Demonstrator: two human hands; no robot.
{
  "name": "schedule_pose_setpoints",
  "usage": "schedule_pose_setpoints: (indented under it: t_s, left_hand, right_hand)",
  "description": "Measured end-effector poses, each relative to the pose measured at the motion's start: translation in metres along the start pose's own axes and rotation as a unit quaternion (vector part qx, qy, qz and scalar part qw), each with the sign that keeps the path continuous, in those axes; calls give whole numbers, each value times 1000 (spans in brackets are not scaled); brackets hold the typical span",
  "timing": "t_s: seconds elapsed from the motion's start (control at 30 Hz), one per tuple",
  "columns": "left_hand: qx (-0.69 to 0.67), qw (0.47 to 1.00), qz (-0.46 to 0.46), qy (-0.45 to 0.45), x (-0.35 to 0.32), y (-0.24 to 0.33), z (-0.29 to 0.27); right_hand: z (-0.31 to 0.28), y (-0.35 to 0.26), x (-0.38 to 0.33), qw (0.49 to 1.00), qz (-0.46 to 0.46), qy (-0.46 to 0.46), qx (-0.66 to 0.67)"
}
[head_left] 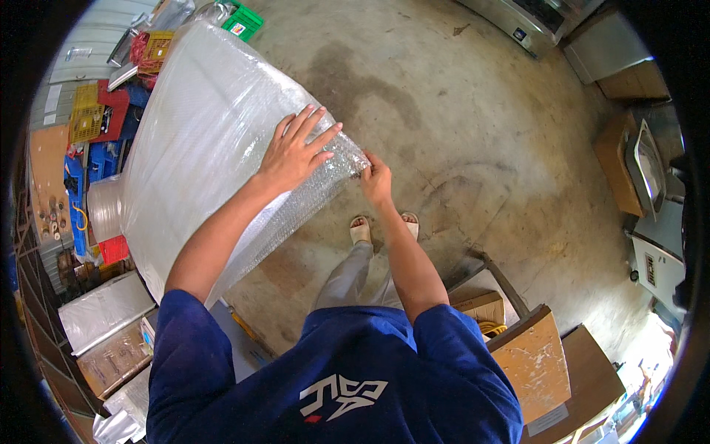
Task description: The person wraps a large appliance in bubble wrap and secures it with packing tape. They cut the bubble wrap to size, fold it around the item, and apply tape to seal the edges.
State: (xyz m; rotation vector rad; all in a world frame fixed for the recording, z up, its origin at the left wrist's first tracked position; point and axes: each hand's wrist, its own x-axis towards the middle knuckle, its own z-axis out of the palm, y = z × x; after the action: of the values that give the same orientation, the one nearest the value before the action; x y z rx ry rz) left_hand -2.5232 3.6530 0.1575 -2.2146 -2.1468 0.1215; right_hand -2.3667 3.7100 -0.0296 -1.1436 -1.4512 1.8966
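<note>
A large roll of clear bubble wrap [214, 111] stands at my left, its loose edge reaching toward the middle of the view. My left hand [292, 152] lies on the wrap near its right side, palm down with the fingers spread. At the outer corner of the sheet, my right hand [376, 180] pinches the edge between thumb and fingers. The sheet hangs slanting from that corner down toward my left forearm.
Yellow crates [87, 115], blue bins and a green crate [242, 21] stand beyond the roll. Wrapped boxes [115, 314] are stacked at lower left. A wooden-topped piece [532, 362] and cardboard boxes sit at lower right. Metal equipment [518, 26] stands at the far right.
</note>
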Motion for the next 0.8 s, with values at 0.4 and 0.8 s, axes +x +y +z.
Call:
schedule_pose_setpoints:
  t_s: [0.4, 0.8]
  left_hand:
    - [28, 992, -16, -123, 38, -10, 30]
    - [19, 999, 27, 6, 28, -15, 49]
  right_hand:
    - [14, -22, -28, 990, -31, 117, 75]
    - [29, -70, -41, 983, -35, 126, 130]
